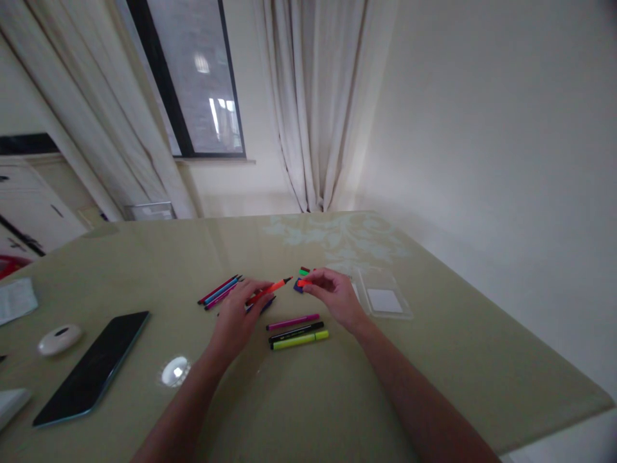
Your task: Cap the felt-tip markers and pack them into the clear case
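My left hand (235,319) is closed on an orange-red marker (276,287), its dark tip bare and pointing right. Between the fingertips of my right hand (337,297) is a small orange-red marker cap (303,283), apart from the marker's tip. Other loose caps, dark blue (297,289) and green (303,272) among them, lie by those fingertips. Several uncapped markers (219,293) lie left of my left hand, and a dark one (267,307) is partly hidden beneath it. Nearer me rest a magenta marker (293,322), a black marker (296,332) and a yellow-green marker (299,340).
Beyond my right wrist lies a clear plastic case (402,307). On the left are a dark tablet (94,366), a white rounded mouse-like object (60,339) and a shiny round piece (175,372). The table (457,360) runs along a wall at right; curtains (315,109) hang behind.
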The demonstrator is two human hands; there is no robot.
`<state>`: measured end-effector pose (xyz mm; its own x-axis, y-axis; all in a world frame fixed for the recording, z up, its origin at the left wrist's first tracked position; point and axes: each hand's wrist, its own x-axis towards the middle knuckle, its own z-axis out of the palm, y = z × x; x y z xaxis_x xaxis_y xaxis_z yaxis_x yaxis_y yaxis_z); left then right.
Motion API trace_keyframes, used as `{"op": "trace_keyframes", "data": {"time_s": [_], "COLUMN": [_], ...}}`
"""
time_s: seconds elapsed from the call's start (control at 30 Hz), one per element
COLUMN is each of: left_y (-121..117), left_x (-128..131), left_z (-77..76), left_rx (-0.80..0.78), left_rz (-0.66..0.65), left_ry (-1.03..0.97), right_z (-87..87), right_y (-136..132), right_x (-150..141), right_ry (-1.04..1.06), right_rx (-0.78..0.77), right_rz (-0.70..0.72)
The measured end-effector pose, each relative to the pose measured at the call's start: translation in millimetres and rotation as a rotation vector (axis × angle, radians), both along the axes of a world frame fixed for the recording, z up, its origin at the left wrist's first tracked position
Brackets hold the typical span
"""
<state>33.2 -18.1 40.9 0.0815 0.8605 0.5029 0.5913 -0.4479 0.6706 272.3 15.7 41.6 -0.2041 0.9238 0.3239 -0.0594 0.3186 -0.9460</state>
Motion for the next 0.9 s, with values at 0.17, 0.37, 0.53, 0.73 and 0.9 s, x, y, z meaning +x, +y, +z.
{"op": "trace_keyframes", "data": {"time_s": [0.17, 0.37, 0.53, 0.73, 0.9], "left_y": [-4.6, -4.8, -6.4, -10.1, -11.6], "left_x": [2.2, 4.9, 9.4, 13.8, 15.1], "left_z": [5.1, 6.3, 6.8, 7.7, 7.0], "left_rx": [0.046, 0.055, 0.064, 0.125, 0.084], "left_rz": [-0.029, -0.046, -0.066, -0.085, -0.060], "left_ry": [0.016, 0.031, 0.035, 0.051, 0.040], "right_z": [6.2, 7.4, 6.2, 10.5, 8.9], "right_y": [-3.5, -4.6, -5.9, -9.7, -10.7], "right_x": [0.1, 0.8, 0.2, 0.8, 0.6], "right_ry": [0.043, 0.052, -0.019, -0.114, -0.115], "right_rx": [-0.027, -0.016, 0.076, 0.115, 0.059], "right_rz": [-0.015, -0.013, -0.010, -0.028, -0.033]}}
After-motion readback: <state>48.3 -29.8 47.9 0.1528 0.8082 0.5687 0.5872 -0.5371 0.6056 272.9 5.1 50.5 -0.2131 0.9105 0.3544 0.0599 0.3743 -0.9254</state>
